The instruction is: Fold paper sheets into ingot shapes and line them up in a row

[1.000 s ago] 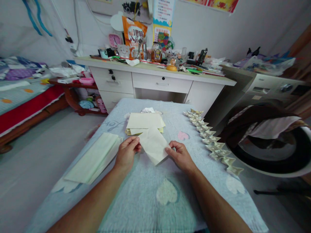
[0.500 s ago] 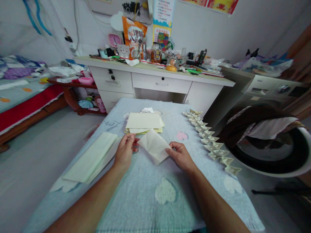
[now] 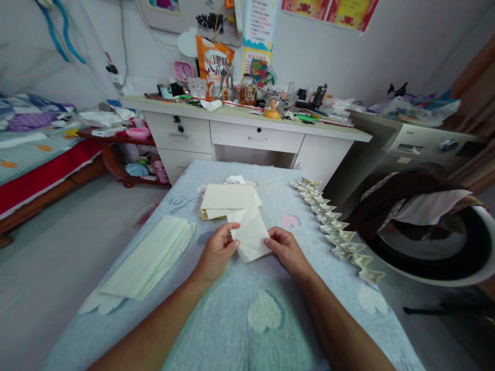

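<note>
A creased sheet of off-white paper [image 3: 251,234] is held between both hands above the cloth-covered table. My left hand [image 3: 218,250] pinches its left edge between thumb and fingers, where a flap is folded in. On the right edge, my right hand [image 3: 288,248] grips the sheet with the thumb on top. Just beyond lies a stack of cream paper [image 3: 228,197], partly covered by the held sheet. To the left rests a pile of long pale green paper [image 3: 150,257]. Folded paper boats [image 3: 332,226], or boat-like shapes, stand in a row along the right side.
A blue cloth with heart prints covers the table [image 3: 216,330]. Crumpled white paper [image 3: 234,180] lies behind the stack. Beyond stands a cluttered white desk [image 3: 255,131]. A washing machine [image 3: 417,149] with its door open and laundry hanging out is at the right.
My left hand has moved right and nearer, from the sheet's left corner to its left edge, folding that corner in. My right hand keeps its hold on the sheet.
</note>
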`<state>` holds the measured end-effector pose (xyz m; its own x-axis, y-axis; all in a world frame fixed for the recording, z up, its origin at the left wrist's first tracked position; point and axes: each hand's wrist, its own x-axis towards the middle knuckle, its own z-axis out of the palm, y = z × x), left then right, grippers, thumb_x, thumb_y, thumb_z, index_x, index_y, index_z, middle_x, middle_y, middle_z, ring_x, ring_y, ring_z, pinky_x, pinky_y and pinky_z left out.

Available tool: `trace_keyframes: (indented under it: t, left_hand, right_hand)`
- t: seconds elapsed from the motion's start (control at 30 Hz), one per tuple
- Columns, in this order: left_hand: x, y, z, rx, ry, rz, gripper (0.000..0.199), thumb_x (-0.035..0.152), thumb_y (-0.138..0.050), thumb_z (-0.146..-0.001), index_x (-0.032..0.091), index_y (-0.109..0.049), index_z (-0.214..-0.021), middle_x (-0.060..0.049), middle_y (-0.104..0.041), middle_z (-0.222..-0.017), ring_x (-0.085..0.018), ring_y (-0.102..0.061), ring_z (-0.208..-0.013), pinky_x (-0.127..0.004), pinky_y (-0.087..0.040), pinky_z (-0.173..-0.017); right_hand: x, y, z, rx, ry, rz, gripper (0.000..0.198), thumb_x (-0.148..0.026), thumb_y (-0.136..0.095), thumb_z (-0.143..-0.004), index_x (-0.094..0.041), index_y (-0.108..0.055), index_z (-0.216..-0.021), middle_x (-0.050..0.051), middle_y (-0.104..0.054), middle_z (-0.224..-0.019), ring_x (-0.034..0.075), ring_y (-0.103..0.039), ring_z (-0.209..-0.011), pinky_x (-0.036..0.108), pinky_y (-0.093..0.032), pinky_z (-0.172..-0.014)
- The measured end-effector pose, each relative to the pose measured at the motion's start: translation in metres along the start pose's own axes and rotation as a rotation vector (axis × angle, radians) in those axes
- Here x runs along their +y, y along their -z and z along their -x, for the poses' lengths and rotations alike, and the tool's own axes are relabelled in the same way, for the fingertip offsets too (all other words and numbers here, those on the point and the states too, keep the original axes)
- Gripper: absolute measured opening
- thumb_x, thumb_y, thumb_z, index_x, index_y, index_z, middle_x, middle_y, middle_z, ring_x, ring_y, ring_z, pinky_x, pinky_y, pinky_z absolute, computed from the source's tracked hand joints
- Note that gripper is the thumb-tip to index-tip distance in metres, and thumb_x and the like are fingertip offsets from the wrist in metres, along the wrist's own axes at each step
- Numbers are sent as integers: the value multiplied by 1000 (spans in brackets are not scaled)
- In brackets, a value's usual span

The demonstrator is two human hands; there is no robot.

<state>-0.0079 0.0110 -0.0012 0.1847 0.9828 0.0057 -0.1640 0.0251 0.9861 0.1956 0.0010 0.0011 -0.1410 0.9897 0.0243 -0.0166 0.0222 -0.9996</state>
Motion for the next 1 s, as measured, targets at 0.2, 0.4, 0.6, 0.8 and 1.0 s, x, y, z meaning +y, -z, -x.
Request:
trace_keyframes:
  t: [0.2,0.4,0.6,0.8,1.0]
  left_hand:
    - [2,-6,11,-241,128,-123,51,19,-63,-73,16,-54,-123,4,-58,-62,-11,-55,-55,-19,-38,-52]
    - [0,-5,12,-231,37,-414,57,19,-59,-76,18,-48,-133,8,-49,-54,-10,-46,-46,-20,-33,-48]
    - [-5,-3,15,-157,-290,-860,43,11,-61,-73,23,-61,-113,-6,-56,-120,-16,-60,-82,-30,-49,-74]
    - [-1,-4,16,-333,-480,-1122,13,18,-58,-85,22,-70,-88,-4,-65,-91,-20,-54,-91,-34,-45,-81]
    - [2,-5,18,-423,-577,-1249,18,18,-51,-90,19,-69,-84,-5,-66,-84,-18,-56,-84,-32,-45,-76]
  right_hand:
    - [-7,0,1,29,34,-100,49,-37,-66,-77,-26,-39,-116,-6,-55,-74,12,-53,-62,22,-40,-55]
    - [-2,3,0,73,87,403,41,-27,-57,-80,-23,-38,-117,-6,-54,-69,13,-51,-60,23,-37,-57]
    - [3,-1,-1,159,128,1061,44,-19,-55,-79,-15,-46,-122,4,-60,-83,22,-53,-82,36,-36,-81]
    - [-7,-12,4,145,264,1282,41,-18,-61,-79,-23,-58,-120,11,-51,-120,28,-41,-107,40,-30,-90]
    - [-6,-19,6,-237,347,1210,39,-12,-53,-87,-33,-63,-118,4,-58,-106,21,-43,-97,34,-28,-84]
